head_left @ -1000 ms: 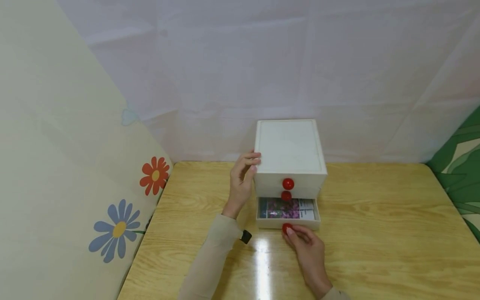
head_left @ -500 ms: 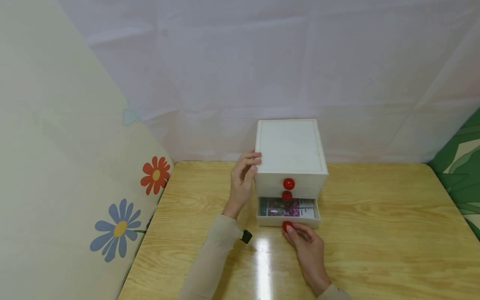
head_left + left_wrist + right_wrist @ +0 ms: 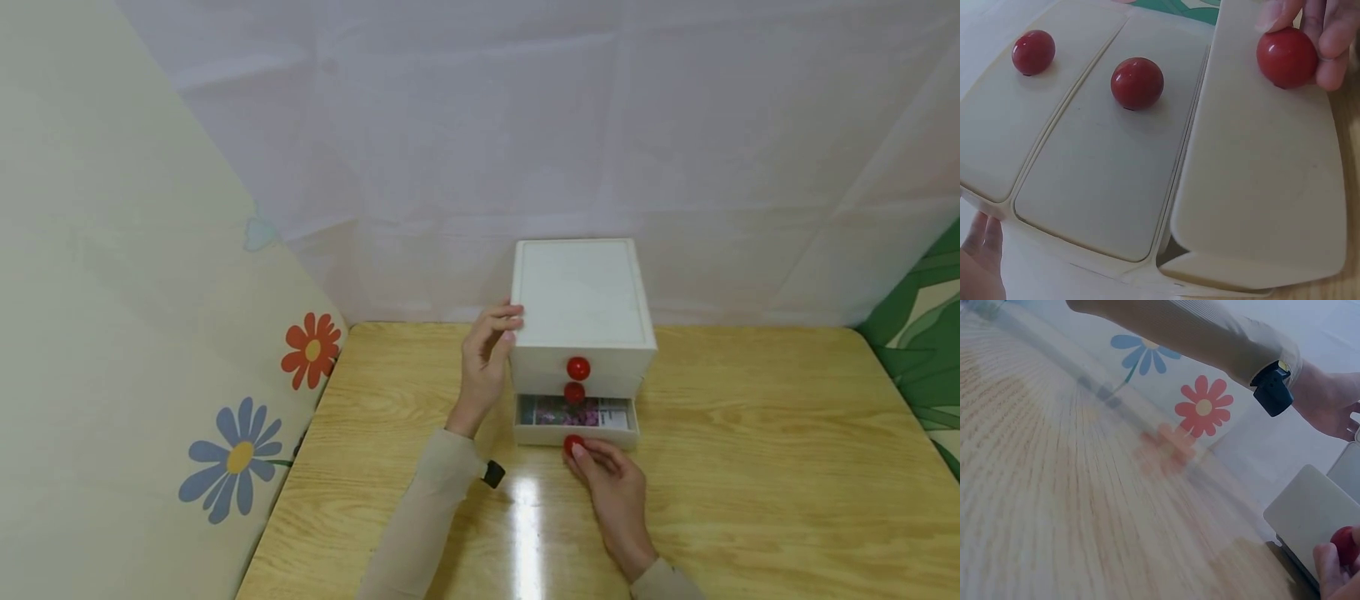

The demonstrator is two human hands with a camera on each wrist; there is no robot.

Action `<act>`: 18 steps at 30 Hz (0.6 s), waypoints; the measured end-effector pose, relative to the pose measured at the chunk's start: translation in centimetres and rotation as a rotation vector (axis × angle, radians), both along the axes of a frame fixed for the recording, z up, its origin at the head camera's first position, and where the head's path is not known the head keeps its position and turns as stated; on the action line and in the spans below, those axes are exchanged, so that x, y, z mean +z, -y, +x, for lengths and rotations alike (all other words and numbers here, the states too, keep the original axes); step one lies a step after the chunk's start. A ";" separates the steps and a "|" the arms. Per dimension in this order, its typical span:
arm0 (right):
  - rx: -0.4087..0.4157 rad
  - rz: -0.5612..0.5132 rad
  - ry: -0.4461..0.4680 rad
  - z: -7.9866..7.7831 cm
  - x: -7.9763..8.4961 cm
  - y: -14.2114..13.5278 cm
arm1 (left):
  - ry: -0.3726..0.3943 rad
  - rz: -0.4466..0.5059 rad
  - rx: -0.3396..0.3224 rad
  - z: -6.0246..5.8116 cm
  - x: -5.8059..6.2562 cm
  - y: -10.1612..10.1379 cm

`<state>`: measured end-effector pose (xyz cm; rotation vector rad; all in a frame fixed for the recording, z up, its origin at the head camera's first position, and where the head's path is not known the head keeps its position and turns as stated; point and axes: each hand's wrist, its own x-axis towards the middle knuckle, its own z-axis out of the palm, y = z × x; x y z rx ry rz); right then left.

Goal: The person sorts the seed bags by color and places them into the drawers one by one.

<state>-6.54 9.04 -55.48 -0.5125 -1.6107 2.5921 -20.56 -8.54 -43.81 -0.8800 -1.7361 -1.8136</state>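
Note:
A small white drawer cabinet [image 3: 581, 292] with three drawers stands near the back of the table. Its bottom drawer [image 3: 536, 435] is pulled part way out, and a packet with a pink flower picture [image 3: 570, 411] lies inside. My right hand [image 3: 618, 500] pinches that drawer's red knob [image 3: 1286, 57] between thumb and fingers. My left hand [image 3: 483, 367] rests its fingertips on the cabinet's left side and top edge. The upper two drawers are closed, each with a red knob, the middle one [image 3: 1137, 84] and the top one [image 3: 1034, 52].
The wood-grain table [image 3: 765, 467] extends around the cabinet. Behind it hangs a pale cloth [image 3: 480, 150]. A white panel with painted flowers [image 3: 310, 351] borders the left side, and green leaf patterns [image 3: 922, 325] edge the right. A black wrist device [image 3: 1274, 387] sits on the left sleeve.
The bottom drawer has slid inward a little, with my right hand following on its knob. Less of the packet shows. My left hand has stayed on the cabinet.

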 end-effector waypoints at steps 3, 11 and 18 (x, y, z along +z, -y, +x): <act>0.007 -0.007 -0.010 -0.2 0.1 0.0 | -0.001 0.001 0.003 -0.5 -0.9 0.1; 0.013 0.002 -0.005 -0.9 0.2 0.0 | -0.013 0.001 0.005 -0.7 -1.3 0.2; 0.010 -0.005 0.009 -1.5 0.2 0.0 | -0.037 -0.004 0.007 -0.9 -1.2 0.1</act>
